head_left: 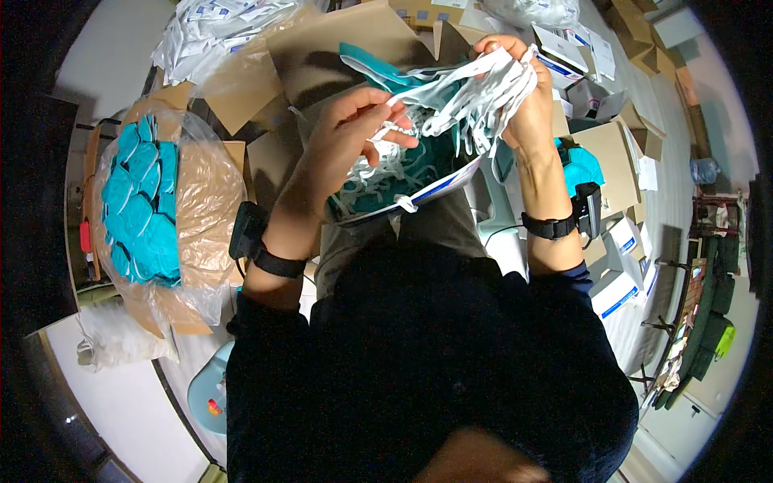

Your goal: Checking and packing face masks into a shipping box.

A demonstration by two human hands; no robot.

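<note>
My right hand [525,101] is closed round a thick bundle of white straps [483,92], lifted above an open carton. A teal fabric piece [374,66] with a pale edge hangs among the straps and sticks out to the left. My left hand [354,133] is beside the bundle, its fingers partly curled, with a thin white strap at the fingertips. Below both hands, the carton [451,187] with a white and blue front wall holds more teal pieces and loose white straps. A white knot [405,203] shows at its near rim.
To the left stands a plastic-lined carton [211,193] with stacked teal pieces [141,201]. White packets in clear plastic [217,36] lie at the far left. Brown cartons and white boxes [620,290] crowd the right. A pale blue-green stool [211,390] is at the lower left.
</note>
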